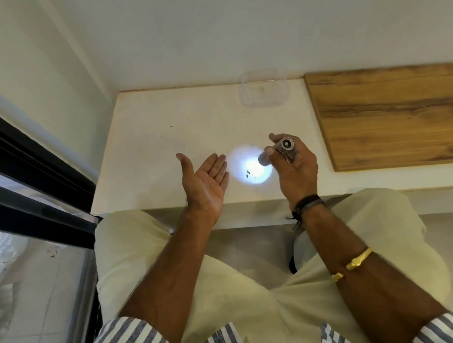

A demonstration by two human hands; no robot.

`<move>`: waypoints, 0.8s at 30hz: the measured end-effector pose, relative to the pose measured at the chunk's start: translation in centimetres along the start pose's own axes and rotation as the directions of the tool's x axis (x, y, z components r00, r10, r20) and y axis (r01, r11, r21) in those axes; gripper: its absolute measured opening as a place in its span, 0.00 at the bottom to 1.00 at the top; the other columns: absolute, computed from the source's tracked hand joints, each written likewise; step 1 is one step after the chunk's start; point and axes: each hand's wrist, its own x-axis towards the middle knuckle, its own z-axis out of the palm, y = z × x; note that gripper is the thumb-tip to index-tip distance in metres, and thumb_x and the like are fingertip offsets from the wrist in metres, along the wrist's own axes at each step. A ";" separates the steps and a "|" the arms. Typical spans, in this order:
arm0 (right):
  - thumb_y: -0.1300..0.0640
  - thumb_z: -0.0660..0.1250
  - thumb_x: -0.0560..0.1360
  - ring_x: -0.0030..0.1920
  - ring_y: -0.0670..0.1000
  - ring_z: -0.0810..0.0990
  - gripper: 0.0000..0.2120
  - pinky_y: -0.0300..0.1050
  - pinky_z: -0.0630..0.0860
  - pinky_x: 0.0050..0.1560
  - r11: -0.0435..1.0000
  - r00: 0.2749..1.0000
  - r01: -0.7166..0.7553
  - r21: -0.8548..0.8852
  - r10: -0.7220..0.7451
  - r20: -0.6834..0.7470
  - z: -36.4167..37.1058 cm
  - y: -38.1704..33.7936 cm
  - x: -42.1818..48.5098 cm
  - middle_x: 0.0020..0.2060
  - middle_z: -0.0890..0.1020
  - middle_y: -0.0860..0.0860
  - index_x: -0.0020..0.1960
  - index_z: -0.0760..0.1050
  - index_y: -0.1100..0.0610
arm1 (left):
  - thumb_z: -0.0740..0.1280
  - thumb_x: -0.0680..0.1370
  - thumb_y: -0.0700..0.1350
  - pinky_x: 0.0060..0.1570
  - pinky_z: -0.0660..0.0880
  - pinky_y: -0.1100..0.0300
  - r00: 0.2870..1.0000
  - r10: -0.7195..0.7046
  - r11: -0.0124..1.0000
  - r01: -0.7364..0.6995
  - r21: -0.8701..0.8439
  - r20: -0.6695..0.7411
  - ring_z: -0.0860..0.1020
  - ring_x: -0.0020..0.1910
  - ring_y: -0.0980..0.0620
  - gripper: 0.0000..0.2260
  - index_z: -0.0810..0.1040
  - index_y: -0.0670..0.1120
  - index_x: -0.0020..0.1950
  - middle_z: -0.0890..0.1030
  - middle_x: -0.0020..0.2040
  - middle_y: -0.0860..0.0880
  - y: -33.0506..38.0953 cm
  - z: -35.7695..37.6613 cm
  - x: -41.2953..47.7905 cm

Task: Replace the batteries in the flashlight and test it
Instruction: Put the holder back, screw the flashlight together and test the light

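The right hand [296, 164] was closed around the flashlight [279, 151], fingers wrapped on its barrel with the tail cap turned up toward the camera and the lens end angled down and away from the palm toward the white table [159, 128]. Just beyond that lens end a bright round pool of light [253, 167] lay on the tabletop, so the test step looked to be in hand and the lamp appeared to work. The left hand [207, 181] hovered on the far side of the beam from the grip, flat and spread, palm up, holding nothing. What remained was probably to switch the lamp off, which calls for a thumb press on the tail cap, and set it down. The switch itself could not be made out, and the fingers hid most of the barrel. Small dark specks sat inside the lit patch, too tiny to identify. A clear plastic container [265, 89] stood well past the grip by the wall; its contents were unclear.
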 end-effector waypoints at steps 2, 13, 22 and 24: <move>0.63 0.74 0.76 0.62 0.46 0.82 0.12 0.44 0.78 0.61 0.991 0.990 0.132 -0.015 -0.132 -0.056 0.0 -0.3 -0.1 0.60 0.83 0.59 0.57 0.80 0.64 | 0.48 0.76 0.74 0.76 0.60 0.47 1.000 0.020 1.000 -0.020 0.013 -0.014 0.68 0.74 0.43 0.44 0.65 0.40 0.77 0.71 0.75 0.41 0.0 0.0 0.0; 0.62 0.71 0.78 0.64 0.57 0.81 0.10 0.65 0.78 0.63 0.961 0.983 0.150 0.231 -0.119 -0.140 -0.7 -0.8 0.3 0.59 0.83 0.59 0.58 0.78 0.57 | 0.47 0.76 0.74 0.76 0.60 0.48 0.998 0.041 0.999 -0.040 0.033 -0.049 0.68 0.75 0.43 0.44 0.65 0.41 0.77 0.70 0.75 0.42 0.1 0.3 -0.3; 0.63 0.72 0.76 0.55 0.45 0.83 0.08 0.56 0.81 0.54 0.986 0.960 0.164 0.020 -0.155 -0.235 -0.7 -0.6 -0.1 0.50 0.83 0.41 0.54 0.78 0.59 | 0.47 0.76 0.74 0.76 0.61 0.48 0.997 0.047 0.999 -0.046 0.022 -0.065 0.68 0.74 0.42 0.44 0.65 0.40 0.77 0.70 0.75 0.41 0.2 0.2 -0.3; 0.67 0.71 0.77 0.65 0.52 0.80 0.10 0.67 0.77 0.63 0.975 0.970 0.179 0.133 -0.152 -0.190 -0.8 -0.6 0.1 0.59 0.82 0.47 0.57 0.78 0.61 | 0.47 0.76 0.74 0.76 0.60 0.47 0.997 0.046 0.999 -0.044 0.029 -0.062 0.68 0.74 0.42 0.44 0.65 0.41 0.77 0.70 0.75 0.41 0.0 0.2 -0.3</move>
